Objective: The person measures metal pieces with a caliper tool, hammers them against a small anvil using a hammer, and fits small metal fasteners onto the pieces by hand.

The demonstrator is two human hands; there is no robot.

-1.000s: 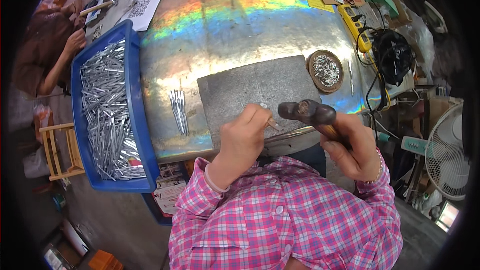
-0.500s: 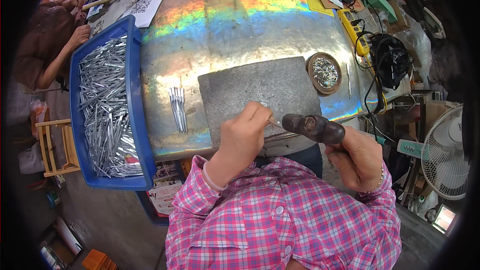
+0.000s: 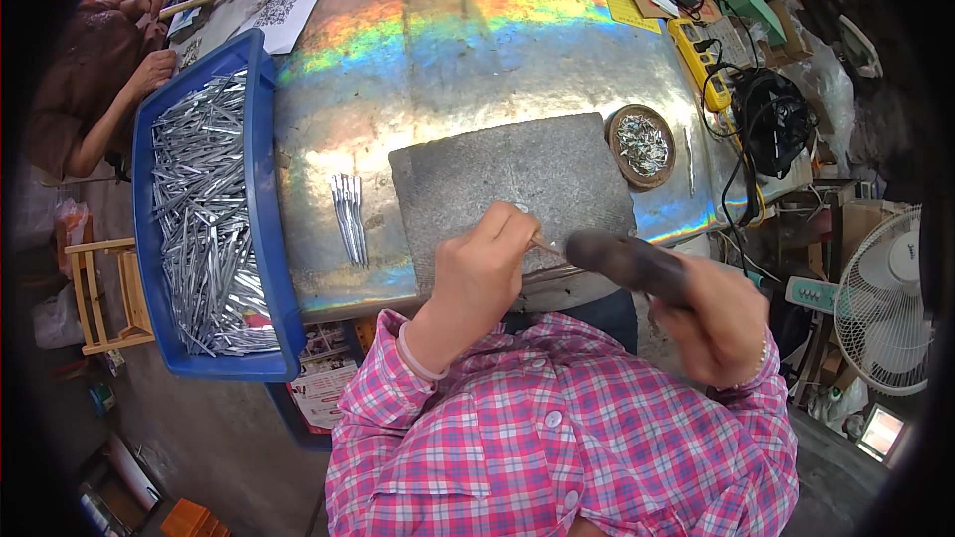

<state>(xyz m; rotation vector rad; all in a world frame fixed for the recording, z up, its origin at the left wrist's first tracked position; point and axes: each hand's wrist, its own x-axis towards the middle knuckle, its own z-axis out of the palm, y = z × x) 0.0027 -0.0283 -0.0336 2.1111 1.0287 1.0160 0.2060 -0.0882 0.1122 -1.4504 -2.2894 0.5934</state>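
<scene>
Above the near edge of the dark slab [image 3: 502, 164], the left hand [image 3: 480, 264] is closed on a thin rod [image 3: 546, 246], thumb and fingers pinched together; one end of the rod points out to the right, toward the hammer [image 3: 627, 262]; the right hand [image 3: 726, 326], a little blurred, is clamped round this hammer; the two hands are apart, with the hammer's head between them; whether the head touches the rod, I cannot tell. On the table [image 3: 438, 70], to the left of the slab, a few metal pieces [image 3: 348, 219] lie side by side; farther left stands a blue bin [image 3: 267, 219], full of many similar pieces; just beside the slab's right side is a round bowl [image 3: 647, 182] with small shiny bits [image 3: 641, 143]; at the far left, another person [image 3: 90, 89] is near a second hammer [image 3: 194, 6].
</scene>
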